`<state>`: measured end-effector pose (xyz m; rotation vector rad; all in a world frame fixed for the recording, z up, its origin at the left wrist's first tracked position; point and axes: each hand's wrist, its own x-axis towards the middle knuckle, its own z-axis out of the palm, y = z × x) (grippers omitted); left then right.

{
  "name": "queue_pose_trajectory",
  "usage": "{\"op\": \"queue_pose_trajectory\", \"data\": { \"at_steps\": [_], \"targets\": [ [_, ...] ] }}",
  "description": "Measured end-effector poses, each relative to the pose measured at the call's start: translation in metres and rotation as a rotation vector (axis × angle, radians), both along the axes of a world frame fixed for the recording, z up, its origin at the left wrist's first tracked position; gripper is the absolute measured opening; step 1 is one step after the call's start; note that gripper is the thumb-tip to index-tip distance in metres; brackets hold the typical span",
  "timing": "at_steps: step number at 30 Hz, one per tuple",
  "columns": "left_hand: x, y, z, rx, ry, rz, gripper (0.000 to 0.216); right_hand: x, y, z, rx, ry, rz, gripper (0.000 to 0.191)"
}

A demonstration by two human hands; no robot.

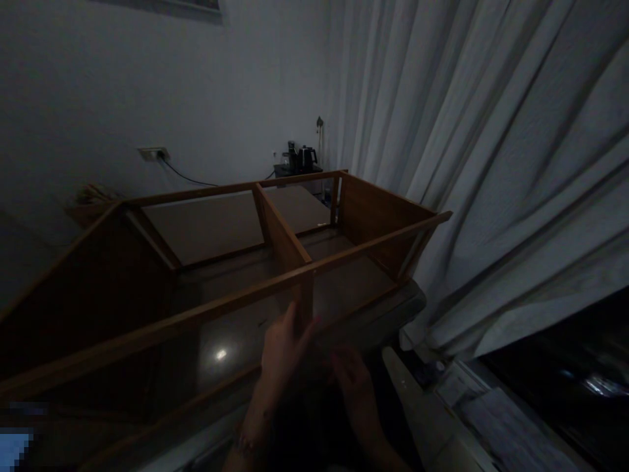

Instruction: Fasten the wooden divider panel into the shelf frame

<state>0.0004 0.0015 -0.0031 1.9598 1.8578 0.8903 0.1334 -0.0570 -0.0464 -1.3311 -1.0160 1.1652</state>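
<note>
A brown wooden cabinet frame (211, 301), with open sides and a middle divider (285, 226), lies in front of me in dim light. My left hand (284, 344) is closed around the upright post (306, 295) at the divider's near end, thumb on one side and fingers on the other. Lower and to the right, my right hand (352, 377) hovers near the frame's bottom edge, apart from the post. Its fingers look bent but are dark and smeared, so whether it holds anything cannot be made out.
Long pale curtains (442, 131) hang close along the right. A black kettle (307, 156) stands on a small dark table (284, 170) in the far corner. A cable runs from a wall socket (153, 154). Papers (506, 419) lie at lower right, beside a pale curved edge (403, 380).
</note>
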Motion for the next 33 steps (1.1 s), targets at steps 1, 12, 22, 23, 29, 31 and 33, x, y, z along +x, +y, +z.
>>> {"op": "queue_pose_trajectory", "data": {
  "at_steps": [1,12,22,23,29,31,33],
  "targets": [
    [0.0,0.0,0.0,0.006,0.0,0.0,0.044,-0.001,-0.001,0.001,0.007,0.001,-0.003,0.028],
    [-0.001,0.001,-0.007,0.011,0.063,-0.002,0.048,0.014,0.011,-0.024,0.557,-0.743,0.12,0.018],
    [0.002,0.002,-0.005,0.054,0.006,0.03,0.045,0.012,0.015,-0.036,0.335,-0.415,0.085,0.022],
    [0.002,0.002,-0.005,0.061,-0.005,0.028,0.045,0.012,0.015,-0.038,0.349,-0.45,0.105,0.022],
    [0.002,0.002,-0.01,0.072,0.022,0.06,0.053,0.013,0.017,-0.035,0.671,-0.824,0.268,0.026],
    [0.002,0.001,-0.009,0.065,0.043,0.024,0.055,0.014,0.017,-0.03,0.709,-0.896,0.33,0.028],
    [0.002,0.001,-0.007,0.075,0.05,0.029,0.055,0.013,0.015,-0.026,0.681,-0.882,0.366,0.028]
  ]
}}
